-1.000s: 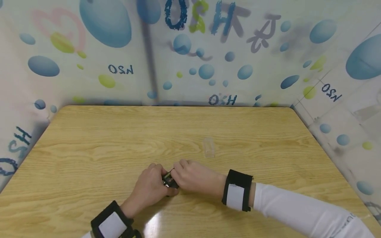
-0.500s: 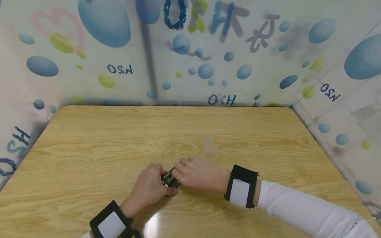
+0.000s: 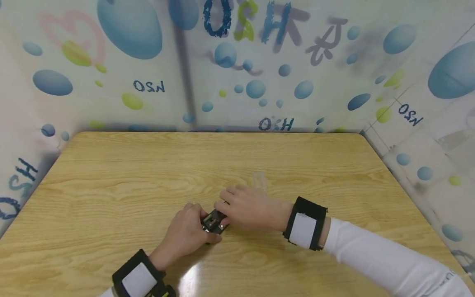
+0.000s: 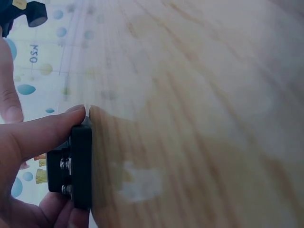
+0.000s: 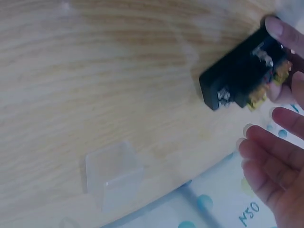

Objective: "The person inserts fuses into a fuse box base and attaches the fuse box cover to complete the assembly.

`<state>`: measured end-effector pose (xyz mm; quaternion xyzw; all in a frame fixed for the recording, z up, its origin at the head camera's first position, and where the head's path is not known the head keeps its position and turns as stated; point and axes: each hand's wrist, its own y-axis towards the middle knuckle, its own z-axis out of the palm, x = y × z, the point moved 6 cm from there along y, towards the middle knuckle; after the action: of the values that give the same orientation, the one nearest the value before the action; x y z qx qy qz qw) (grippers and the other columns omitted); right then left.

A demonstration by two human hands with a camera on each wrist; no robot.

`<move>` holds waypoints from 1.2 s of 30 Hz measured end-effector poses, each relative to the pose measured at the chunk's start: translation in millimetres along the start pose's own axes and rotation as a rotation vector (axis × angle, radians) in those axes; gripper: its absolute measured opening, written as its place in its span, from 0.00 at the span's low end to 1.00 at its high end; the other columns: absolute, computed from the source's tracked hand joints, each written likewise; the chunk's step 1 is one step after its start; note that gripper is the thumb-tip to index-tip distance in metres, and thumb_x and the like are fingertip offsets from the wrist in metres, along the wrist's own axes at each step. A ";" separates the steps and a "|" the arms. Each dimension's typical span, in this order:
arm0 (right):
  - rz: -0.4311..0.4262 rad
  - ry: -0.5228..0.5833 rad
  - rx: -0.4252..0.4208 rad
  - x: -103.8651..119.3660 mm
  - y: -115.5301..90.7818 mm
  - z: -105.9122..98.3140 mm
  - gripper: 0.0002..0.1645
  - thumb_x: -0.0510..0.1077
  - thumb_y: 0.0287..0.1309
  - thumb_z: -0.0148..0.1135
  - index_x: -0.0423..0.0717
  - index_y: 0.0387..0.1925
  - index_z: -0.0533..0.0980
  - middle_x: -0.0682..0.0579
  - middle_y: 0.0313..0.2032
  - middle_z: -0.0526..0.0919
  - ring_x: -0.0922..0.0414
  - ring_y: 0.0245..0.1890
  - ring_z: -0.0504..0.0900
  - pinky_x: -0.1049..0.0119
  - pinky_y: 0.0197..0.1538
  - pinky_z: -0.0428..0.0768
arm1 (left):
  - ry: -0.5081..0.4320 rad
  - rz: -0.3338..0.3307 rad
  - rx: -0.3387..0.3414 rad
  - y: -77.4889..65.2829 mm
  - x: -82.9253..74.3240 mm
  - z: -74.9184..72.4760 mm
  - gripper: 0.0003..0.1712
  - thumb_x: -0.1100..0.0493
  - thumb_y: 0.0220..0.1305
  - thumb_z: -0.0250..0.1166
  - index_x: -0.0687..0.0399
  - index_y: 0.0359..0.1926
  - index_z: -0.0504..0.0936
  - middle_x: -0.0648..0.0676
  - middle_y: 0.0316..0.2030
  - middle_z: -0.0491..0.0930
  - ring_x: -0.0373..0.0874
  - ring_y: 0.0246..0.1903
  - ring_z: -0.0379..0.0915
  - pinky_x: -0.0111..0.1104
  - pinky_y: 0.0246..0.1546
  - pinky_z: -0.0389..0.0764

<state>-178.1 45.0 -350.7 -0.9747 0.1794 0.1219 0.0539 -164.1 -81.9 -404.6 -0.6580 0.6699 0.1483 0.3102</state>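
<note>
A small black block (image 3: 213,222) with metal screw terminals sits close over the table near its front. Brass-coloured parts stand out from it in the right wrist view. My left hand (image 3: 187,231) grips the block by its ends, thumb on the near side and fingers on the far side. My right hand (image 3: 250,208) is just to the right, its fingers extended and apart, holding nothing visible. In the right wrist view those fingers (image 5: 266,147) are beside the block's brass parts. A clear plastic cover (image 5: 114,175) lies on the table beyond the right hand.
The wood-grain table (image 3: 148,165) runs back to a wall (image 3: 237,82) printed with blue and green bubbles. Black bands with white patches are worn on both wrists. Light glares off the table near the left wrist.
My right hand has drawn away from the block, moving slightly up and right, and its fingers have spread. It now overlaps part of the clear cover. The left hand stays in place.
</note>
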 end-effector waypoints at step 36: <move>0.435 0.075 0.039 -72.5 -14.7 -1.9 0.38 0.68 0.67 0.49 0.47 0.65 0.66 0.44 0.47 0.79 0.46 0.44 0.82 0.53 0.44 0.83 | -0.009 0.003 -0.008 -0.3 -0.1 -0.9 0.35 0.49 0.29 0.84 0.62 0.39 0.81 0.53 0.33 0.74 0.45 0.30 0.69 0.33 0.30 0.69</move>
<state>-238.0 82.8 -329.3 -0.9156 0.3897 0.0911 0.0383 -164.0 -82.4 -403.7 -0.6575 0.6689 0.1543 0.3106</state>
